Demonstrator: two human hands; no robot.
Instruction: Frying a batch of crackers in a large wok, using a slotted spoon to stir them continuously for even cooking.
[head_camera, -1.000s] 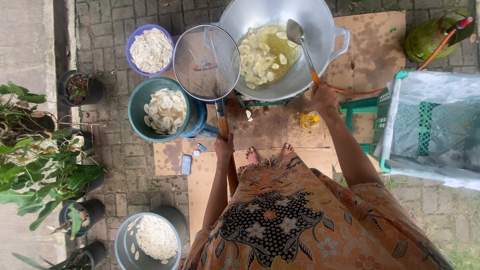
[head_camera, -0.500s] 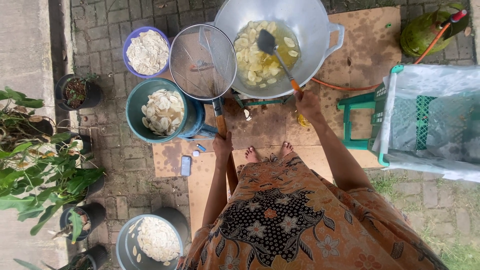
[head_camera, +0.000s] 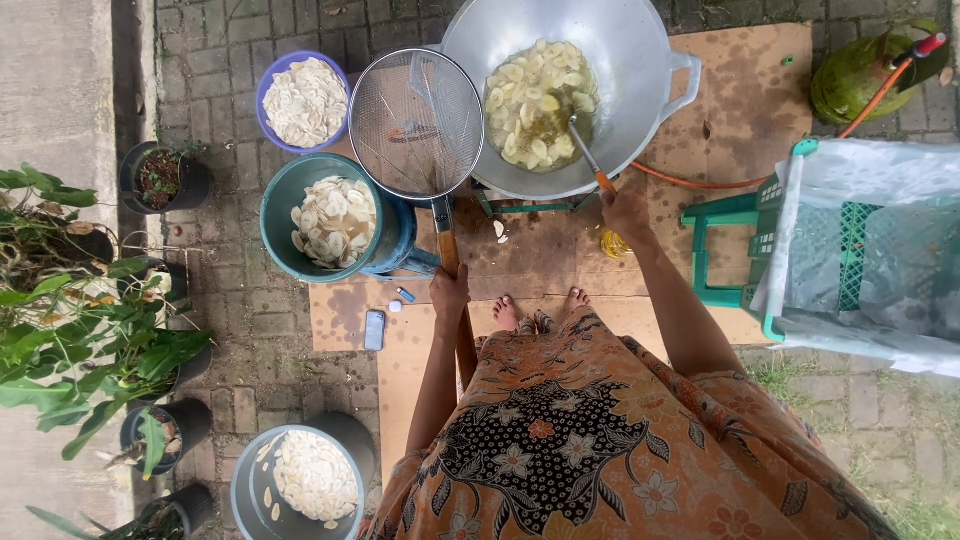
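Observation:
I look straight down at a large metal wok (head_camera: 640, 60) with pale chips (head_camera: 525, 100) frying in oil. My right hand (head_camera: 625, 212) grips the orange handle of a spatula (head_camera: 585, 155) whose blade is dipped into the chips. My left hand (head_camera: 450, 295) holds the wooden handle of a round wire-mesh skimmer (head_camera: 415, 125), which hovers beside the wok's left rim, with no chips in it. My bare feet (head_camera: 540, 310) stand on cardboard (head_camera: 740, 100).
A teal bucket (head_camera: 285, 215) and a purple bowl (head_camera: 268, 85) hold chips at left; a grey basin (head_camera: 250, 490) of raw slices sits near my left side. A phone (head_camera: 374, 330), potted plants (head_camera: 90, 320), a green gas cylinder (head_camera: 860, 75) with orange hose and a plastic-lined green crate (head_camera: 880, 250) surround me.
My right hand has swung the spatula from the wok's right rim down into the chips and pulled back toward me. The skimmer stays about where it was.

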